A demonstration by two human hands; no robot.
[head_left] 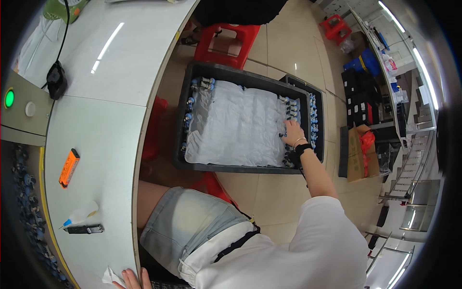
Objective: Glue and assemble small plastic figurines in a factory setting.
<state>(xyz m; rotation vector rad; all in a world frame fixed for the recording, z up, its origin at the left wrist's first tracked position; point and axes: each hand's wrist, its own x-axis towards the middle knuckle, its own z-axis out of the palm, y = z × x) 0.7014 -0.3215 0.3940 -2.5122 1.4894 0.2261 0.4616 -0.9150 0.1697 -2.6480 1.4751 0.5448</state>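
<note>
My right hand (293,133) reaches into a black plastic crate (231,168) on my right, at its right inner side. Its fingers are curled down among small blue-and-black parts (291,107) standing in a row; what they pinch, if anything, is too small to make out. A translucent white plastic sheet (236,125) covers most of the crate's contents. More of the small parts show along the crate's left edge. My left hand (132,280) rests at the table's near edge with its fingers apart, beside a crumpled white tissue (110,276).
On the white table (106,130) lie an orange box cutter (69,168), a black clip-like tool (84,229) and a small blue-tipped bottle (79,215). A machine with a green light (9,98) stands left. Red stools (236,59), a second crate (321,106) and a cardboard box (356,156) surround the crate.
</note>
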